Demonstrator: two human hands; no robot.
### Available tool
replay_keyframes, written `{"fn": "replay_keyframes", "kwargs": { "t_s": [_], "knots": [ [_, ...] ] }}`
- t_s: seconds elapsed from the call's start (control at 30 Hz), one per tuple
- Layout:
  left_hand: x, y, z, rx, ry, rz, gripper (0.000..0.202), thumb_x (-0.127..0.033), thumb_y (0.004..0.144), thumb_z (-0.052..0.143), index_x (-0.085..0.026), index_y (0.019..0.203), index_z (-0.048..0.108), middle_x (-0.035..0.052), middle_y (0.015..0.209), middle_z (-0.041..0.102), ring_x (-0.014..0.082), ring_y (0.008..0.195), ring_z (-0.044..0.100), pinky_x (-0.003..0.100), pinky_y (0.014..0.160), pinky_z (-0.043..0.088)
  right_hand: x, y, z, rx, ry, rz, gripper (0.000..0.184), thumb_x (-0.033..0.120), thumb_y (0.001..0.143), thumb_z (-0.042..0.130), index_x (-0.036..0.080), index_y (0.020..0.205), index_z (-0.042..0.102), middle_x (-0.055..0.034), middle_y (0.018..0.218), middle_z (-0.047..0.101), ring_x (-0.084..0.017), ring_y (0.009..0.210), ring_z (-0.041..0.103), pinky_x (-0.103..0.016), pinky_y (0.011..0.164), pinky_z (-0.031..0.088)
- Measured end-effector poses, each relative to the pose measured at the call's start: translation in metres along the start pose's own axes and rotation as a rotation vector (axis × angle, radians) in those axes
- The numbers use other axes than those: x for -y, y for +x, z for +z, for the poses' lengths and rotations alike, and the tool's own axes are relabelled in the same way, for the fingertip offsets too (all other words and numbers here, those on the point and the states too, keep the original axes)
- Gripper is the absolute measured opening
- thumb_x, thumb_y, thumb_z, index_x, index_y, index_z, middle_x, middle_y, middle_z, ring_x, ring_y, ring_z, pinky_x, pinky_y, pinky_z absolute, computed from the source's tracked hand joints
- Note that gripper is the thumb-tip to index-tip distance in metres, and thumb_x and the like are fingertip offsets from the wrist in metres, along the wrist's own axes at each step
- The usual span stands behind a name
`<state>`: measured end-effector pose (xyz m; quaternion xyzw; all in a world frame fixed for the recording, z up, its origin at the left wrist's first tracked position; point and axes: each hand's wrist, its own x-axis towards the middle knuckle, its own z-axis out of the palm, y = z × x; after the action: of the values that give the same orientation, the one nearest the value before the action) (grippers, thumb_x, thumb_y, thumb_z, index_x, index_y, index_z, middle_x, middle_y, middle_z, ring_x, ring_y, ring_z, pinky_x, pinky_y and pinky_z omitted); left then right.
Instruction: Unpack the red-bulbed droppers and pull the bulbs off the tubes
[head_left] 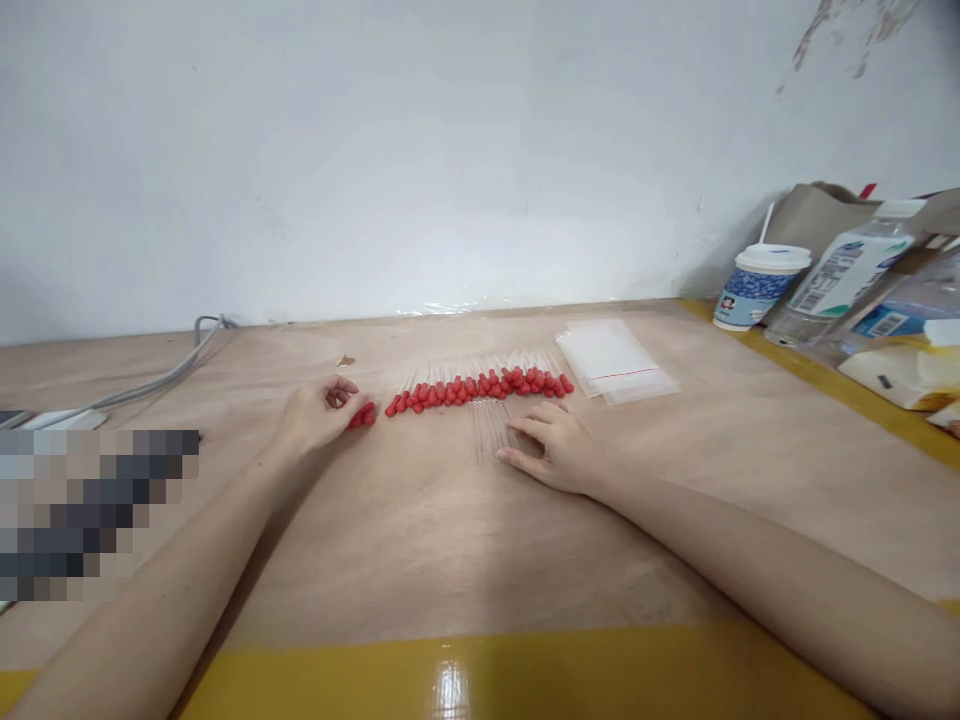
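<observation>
My left hand [321, 408] is at the left end of the row, its fingers curled in. Its thumb lies over a small pile of red rubber-like tips [363, 415], and whatever the fingers pinch is hidden. My right hand [553, 445] rests on the table with thumb and forefinger stretched apart. Its fingertips touch the right side of a group of thin clear tubes [486, 432] lying side by side. Just behind these runs a long row of red-tipped clear tubes [469, 388], with the red ends toward me and the thin ends toward the wall.
Flat clear plastic bags [615, 360] lie right of the row. A paper cup with a straw [761, 285], a plastic bottle [847, 275] and wrappers [904, 370] crowd the right side. A grey cable [169, 378] crosses the back left; yellow tape [360, 680] edges the table.
</observation>
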<state>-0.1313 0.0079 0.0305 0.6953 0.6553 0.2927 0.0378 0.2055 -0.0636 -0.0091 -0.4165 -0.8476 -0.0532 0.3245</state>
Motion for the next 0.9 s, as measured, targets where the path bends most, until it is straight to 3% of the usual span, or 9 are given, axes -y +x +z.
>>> {"fn": "replay_keyframes", "kwargs": {
  "t_s": [0.1,0.2,0.3,0.53,0.63,0.77,0.9],
  "knots": [
    [-0.006,-0.004,0.002,-0.078,0.066,0.040,0.031,-0.049,0.069,0.055,-0.020,0.077,0.062,0.0020,0.071,0.059,0.0169,0.065,0.053,0.027,0.058,0.040,0.002,0.000,-0.003,0.014,0.005,0.012,0.037,0.052,0.079,0.052,0.018,0.090,0.064,-0.0059,0.079,0.063,-0.019,0.080,0.055,-0.035,0.080,0.037],
    [-0.013,-0.010,0.008,-0.171,0.171,0.200,0.026,-0.045,0.070,0.055,-0.020,0.074,0.063,0.0049,0.084,0.060,0.0229,0.084,0.054,0.033,0.074,0.041,0.000,-0.001,-0.007,0.011,0.038,0.040,0.035,0.049,0.081,0.052,0.017,0.093,0.061,-0.0055,0.078,0.063,-0.019,0.079,0.055,-0.034,0.077,0.037],
    [-0.019,-0.016,0.015,-0.184,0.275,0.335,0.023,-0.042,0.069,0.056,-0.021,0.074,0.063,0.0067,0.099,0.058,0.0282,0.100,0.049,0.041,0.086,0.035,-0.004,-0.003,-0.008,-0.029,0.074,0.055,0.028,0.043,0.082,0.053,0.018,0.092,0.060,-0.0049,0.079,0.064,-0.018,0.077,0.055,-0.034,0.077,0.038],
    [-0.021,-0.018,0.024,-0.180,0.306,0.351,0.022,-0.042,0.069,0.057,-0.022,0.068,0.066,0.0079,0.114,0.054,0.0324,0.110,0.042,0.047,0.089,0.031,-0.008,-0.005,-0.007,-0.079,0.090,0.067,0.022,0.037,0.082,0.053,0.017,0.090,0.060,-0.0042,0.077,0.066,-0.018,0.075,0.056,-0.038,0.081,0.038],
    [-0.022,-0.017,0.023,-0.309,0.222,0.305,0.019,-0.037,0.069,0.058,-0.020,0.065,0.065,0.0076,0.112,0.056,0.0307,0.109,0.045,0.046,0.090,0.032,-0.008,-0.005,-0.006,-0.117,0.092,0.070,0.019,0.034,0.083,0.053,0.018,0.088,0.060,-0.0050,0.078,0.066,-0.019,0.076,0.056,-0.040,0.081,0.041],
    [-0.035,-0.024,0.021,-0.505,0.101,0.325,0.011,-0.031,0.070,0.060,-0.020,0.069,0.063,0.0066,0.108,0.057,0.0266,0.105,0.049,0.044,0.094,0.031,-0.008,-0.004,-0.007,-0.223,0.110,0.060,0.025,0.030,0.083,0.050,0.018,0.104,0.056,-0.0105,0.100,0.060,-0.022,0.095,0.055,-0.041,0.083,0.045],
    [-0.059,-0.041,0.030,-0.414,-0.014,0.538,0.010,-0.030,0.071,0.061,-0.022,0.075,0.064,0.0047,0.105,0.057,0.0235,0.099,0.053,0.043,0.093,0.034,-0.007,-0.004,-0.012,-0.292,0.040,0.008,0.049,0.033,0.082,0.051,0.018,0.128,0.041,-0.0149,0.127,0.045,-0.026,0.117,0.044,-0.044,0.094,0.042]
  ]
}}
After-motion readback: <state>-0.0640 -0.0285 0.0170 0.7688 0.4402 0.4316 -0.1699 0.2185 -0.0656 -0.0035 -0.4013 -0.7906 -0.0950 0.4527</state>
